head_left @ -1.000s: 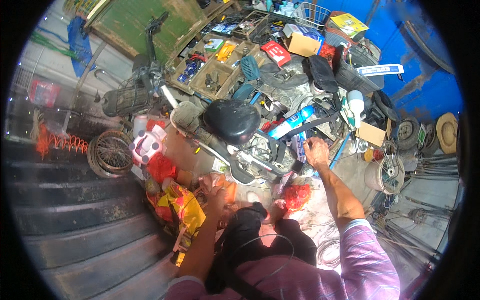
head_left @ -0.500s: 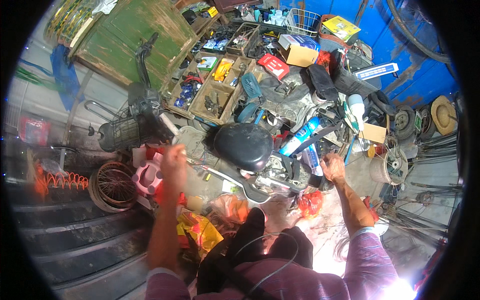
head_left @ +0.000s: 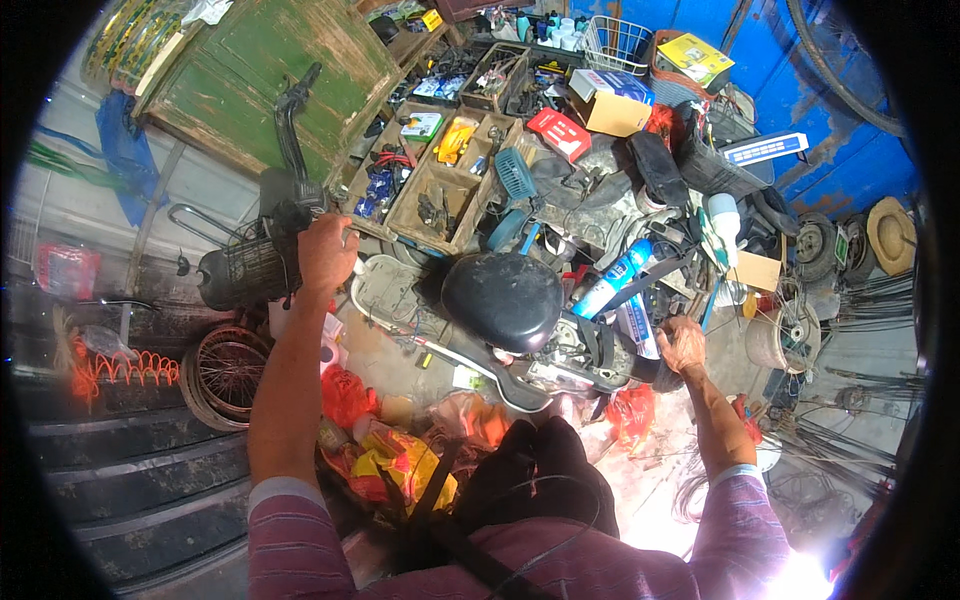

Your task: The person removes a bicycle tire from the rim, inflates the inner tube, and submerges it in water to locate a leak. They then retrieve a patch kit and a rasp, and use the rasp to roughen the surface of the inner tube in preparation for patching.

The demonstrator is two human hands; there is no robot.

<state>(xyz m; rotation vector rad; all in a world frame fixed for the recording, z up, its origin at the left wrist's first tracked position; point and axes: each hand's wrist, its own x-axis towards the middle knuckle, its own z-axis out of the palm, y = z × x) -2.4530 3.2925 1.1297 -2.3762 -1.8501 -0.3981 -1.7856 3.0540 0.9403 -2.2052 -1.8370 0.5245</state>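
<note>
Evidently left hand (head_left: 328, 255) tight round scooter stem (head_left: 361, 267) — right hand (head_left: 682, 345) rearward, grip unclear.

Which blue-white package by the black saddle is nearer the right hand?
The narrow blue-white box, its end beside the right hand; the blue-white cylinder lies farther left.

seat (head_left: 503, 302): between left hand (head_left: 328, 254), right hand (head_left: 682, 345) | tray (head_left: 425, 238): beyond seat (cabinet (head_left: 265, 85) leftward)

Has L hand (head_left: 327, 252) at scooter (head_left: 470, 358) front, R hand (head_left: 682, 345) at its rear; can't tell grips. Shows black seat (head_left: 503, 302) btwn hands, wooden parts tray (head_left: 456, 184) fwd-right of L.
</note>
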